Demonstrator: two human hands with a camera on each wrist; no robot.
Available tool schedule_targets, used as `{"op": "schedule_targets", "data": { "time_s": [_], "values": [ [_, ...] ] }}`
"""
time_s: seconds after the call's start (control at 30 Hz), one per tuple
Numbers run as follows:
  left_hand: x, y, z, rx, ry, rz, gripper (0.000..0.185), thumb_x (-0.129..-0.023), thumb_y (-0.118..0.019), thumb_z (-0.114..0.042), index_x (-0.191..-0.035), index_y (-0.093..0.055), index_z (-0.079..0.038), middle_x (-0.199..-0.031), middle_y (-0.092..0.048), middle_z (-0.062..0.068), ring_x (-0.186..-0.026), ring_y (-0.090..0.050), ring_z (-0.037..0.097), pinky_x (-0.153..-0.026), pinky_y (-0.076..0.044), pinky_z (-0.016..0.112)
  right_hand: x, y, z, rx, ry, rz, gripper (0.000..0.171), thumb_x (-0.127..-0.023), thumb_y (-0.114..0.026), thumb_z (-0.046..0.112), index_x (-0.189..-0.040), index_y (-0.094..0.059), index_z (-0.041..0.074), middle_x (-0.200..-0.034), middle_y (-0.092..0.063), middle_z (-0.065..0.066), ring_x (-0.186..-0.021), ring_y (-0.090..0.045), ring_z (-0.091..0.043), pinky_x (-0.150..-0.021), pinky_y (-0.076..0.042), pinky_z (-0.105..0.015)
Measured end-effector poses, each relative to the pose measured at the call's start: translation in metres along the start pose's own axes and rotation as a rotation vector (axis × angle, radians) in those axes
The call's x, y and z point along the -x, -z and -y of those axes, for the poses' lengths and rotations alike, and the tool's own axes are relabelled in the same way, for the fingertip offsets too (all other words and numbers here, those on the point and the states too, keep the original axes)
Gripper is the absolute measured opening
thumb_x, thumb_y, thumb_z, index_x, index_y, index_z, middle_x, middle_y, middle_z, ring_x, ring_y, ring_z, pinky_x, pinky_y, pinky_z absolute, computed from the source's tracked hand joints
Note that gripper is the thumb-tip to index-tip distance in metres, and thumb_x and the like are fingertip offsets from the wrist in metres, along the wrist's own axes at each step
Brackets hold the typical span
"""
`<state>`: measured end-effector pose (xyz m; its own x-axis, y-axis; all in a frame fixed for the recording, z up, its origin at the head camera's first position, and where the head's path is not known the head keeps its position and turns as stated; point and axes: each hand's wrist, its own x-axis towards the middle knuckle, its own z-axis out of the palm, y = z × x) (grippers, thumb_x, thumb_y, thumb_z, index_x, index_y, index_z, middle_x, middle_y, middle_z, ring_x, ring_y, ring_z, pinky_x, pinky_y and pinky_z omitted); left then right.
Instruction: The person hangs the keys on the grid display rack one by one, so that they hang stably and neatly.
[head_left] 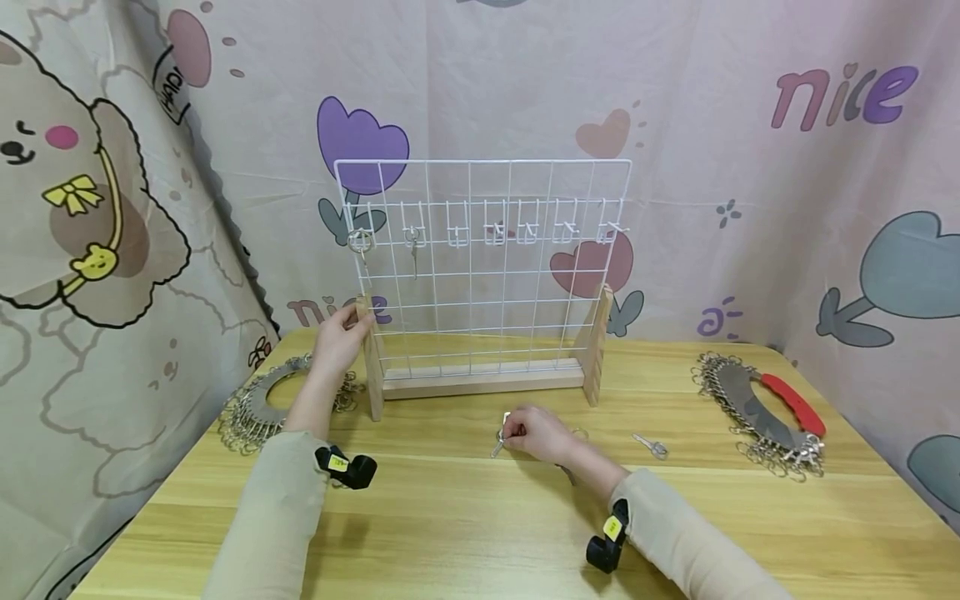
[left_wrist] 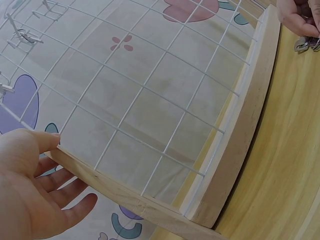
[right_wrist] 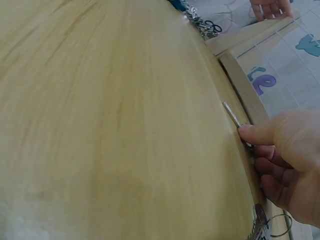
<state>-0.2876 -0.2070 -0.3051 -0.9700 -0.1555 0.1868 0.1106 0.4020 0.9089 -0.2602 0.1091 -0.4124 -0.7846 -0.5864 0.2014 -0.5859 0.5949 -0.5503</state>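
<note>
My left hand [head_left: 341,337] grips the left wooden post [head_left: 372,379] of a white wire grid rack [head_left: 470,275], thumb in front and fingers behind. A small metal key [right_wrist: 231,114] is pinched between thumb and fingers of my right hand [head_left: 540,433], low over the table in front of the rack. The key's upper part is hidden by the fingers. On the rack's row of hooks, a ringed key [head_left: 362,242] hangs at the far left and another key [head_left: 415,250] hangs from the hook beside it.
One loose key [head_left: 651,446] lies right of my right hand; more keys [right_wrist: 258,227] with a ring lie close beneath it. A curved metal plate [head_left: 258,400] fringed with keys rests at left. A similar plate with a red handle [head_left: 795,404] lies at right.
</note>
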Motion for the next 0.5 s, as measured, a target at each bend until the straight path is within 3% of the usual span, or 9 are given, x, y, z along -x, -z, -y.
{"op": "schedule_targets", "data": {
  "time_s": [0.27,0.5],
  "values": [
    [0.000,-0.001,-0.001,-0.007,0.008,0.008,0.058,-0.098,-0.046,-0.027,-0.144,-0.026,0.002,-0.139,-0.038,0.024,-0.129,-0.035,0.035,-0.105,-0.033,0.042,-0.002,0.006,0.000,-0.063,0.003,-0.002,0.011,-0.086,-0.063,0.003,-0.076,-0.062,0.007,-0.074,-0.052,0.003,-0.065,-0.046,-0.007,-0.056,-0.042,-0.019],
    [0.001,0.000,-0.001,0.006,0.001,0.003,0.056,-0.098,-0.046,-0.026,-0.143,-0.028,0.002,-0.138,-0.040,0.024,-0.127,-0.037,0.035,-0.104,-0.035,0.041,-0.006,0.020,0.005,-0.080,0.019,-0.076,0.009,-0.087,-0.063,0.004,-0.078,-0.061,0.007,-0.070,-0.054,0.004,-0.062,-0.047,-0.006,-0.053,-0.043,-0.020]
  ]
}}
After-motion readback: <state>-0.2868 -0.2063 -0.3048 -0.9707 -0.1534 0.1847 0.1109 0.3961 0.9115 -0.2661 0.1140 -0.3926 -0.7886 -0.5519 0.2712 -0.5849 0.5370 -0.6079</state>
